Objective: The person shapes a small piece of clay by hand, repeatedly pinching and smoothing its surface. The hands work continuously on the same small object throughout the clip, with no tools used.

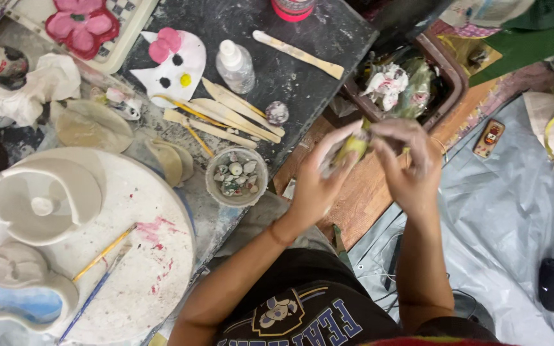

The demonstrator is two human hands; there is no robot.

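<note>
My left hand [318, 182] and my right hand [408, 160] meet above the wooden floor strip, both dusted with pale clay. Between their fingers sits a small yellow-green sponge-like piece [354, 146], gripped from both sides. The motion blurs the fingertips. Just beyond the hands stands a brown bin [447, 67] holding crumpled wet wipes and scraps.
A round white turntable [161, 256] carries pale clay pieces, a blue-painted dish [24, 301] and two brushes [100, 256]. On the dark board lie wooden tools [238, 115], a squeeze bottle [235, 64], a cat-face clay piece [174, 64] and a small bowl of pebbles [235, 176]. Grey plastic sheet [508, 211] covers the right.
</note>
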